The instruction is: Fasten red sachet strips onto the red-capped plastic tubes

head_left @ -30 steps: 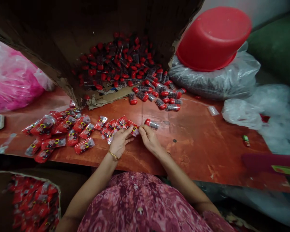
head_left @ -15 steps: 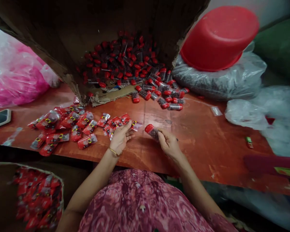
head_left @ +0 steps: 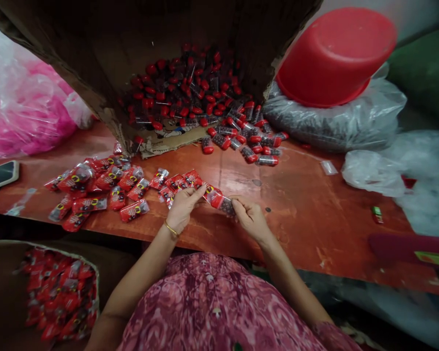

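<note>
Two pinches: left fingers point(head_left: 196, 195) on red packet point(head_left: 212, 196), right fingers point(head_left: 240, 206) on beaded tube point(head_left: 226, 206), bare tabletop point(head_left: 307, 209) rightward, front edge point(head_left: 314, 269) near.

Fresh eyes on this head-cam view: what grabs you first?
Probably the big red tub, upside down on a clear bag at upper right. Next, the heap of red-capped tubes spilling from the cardboard box, top centre. Then, mid-picture, the left hand holds a red packet, the right hand a dark-filled tube.

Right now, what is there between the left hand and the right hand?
Between the left hand and the right hand, the head view shows a red packet and a small tube, touching; whether one is inside the other is unclear.
</note>
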A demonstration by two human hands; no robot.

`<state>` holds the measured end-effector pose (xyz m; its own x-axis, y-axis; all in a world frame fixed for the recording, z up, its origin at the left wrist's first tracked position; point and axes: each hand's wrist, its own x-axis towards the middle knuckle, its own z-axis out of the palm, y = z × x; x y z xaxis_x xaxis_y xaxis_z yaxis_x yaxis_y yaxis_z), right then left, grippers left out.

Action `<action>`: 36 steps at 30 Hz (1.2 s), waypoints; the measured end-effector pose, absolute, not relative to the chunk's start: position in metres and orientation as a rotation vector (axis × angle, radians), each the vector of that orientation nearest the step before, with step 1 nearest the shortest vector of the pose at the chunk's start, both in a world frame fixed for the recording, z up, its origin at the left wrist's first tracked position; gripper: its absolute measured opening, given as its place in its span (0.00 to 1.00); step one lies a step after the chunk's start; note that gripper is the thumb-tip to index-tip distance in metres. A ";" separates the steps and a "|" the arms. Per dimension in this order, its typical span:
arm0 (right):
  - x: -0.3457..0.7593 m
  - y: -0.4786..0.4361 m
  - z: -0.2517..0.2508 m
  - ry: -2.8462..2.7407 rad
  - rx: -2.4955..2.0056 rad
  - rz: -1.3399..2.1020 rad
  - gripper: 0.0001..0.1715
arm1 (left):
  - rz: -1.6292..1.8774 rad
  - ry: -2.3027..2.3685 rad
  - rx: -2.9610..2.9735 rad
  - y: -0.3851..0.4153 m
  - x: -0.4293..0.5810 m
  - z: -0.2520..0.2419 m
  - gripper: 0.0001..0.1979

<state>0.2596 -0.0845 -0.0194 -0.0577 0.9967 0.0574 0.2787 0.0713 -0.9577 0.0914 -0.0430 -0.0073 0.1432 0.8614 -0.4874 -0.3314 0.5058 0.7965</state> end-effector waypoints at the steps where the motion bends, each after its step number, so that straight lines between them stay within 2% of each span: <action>1: 0.259 -0.084 -0.019 -1.461 -1.346 1.052 0.17 | 0.933 1.108 0.607 -0.043 0.091 -0.008 0.21; 8: 0.250 -0.084 -0.030 -1.372 -1.322 1.159 0.18 | 1.029 1.108 0.695 -0.044 0.097 -0.016 0.17; 14: 0.231 -0.081 -0.041 -1.206 -1.378 1.031 0.19 | 1.131 1.049 0.523 -0.050 0.113 -0.017 0.19; 20: 0.218 -0.077 -0.042 -1.198 -1.319 1.230 0.22 | 1.174 1.036 0.502 -0.047 0.113 -0.022 0.16; 28: 0.197 -0.074 -0.038 -0.955 -1.187 1.300 0.17 | 1.149 1.013 0.546 -0.045 0.109 -0.021 0.16; 32: 0.191 -0.072 -0.036 -1.027 -1.235 1.178 0.14 | 1.231 0.994 0.499 -0.047 0.113 -0.019 0.20; 36: 0.186 -0.068 -0.039 -0.991 -1.306 1.101 0.13 | 1.171 1.012 0.564 -0.052 0.113 -0.024 0.21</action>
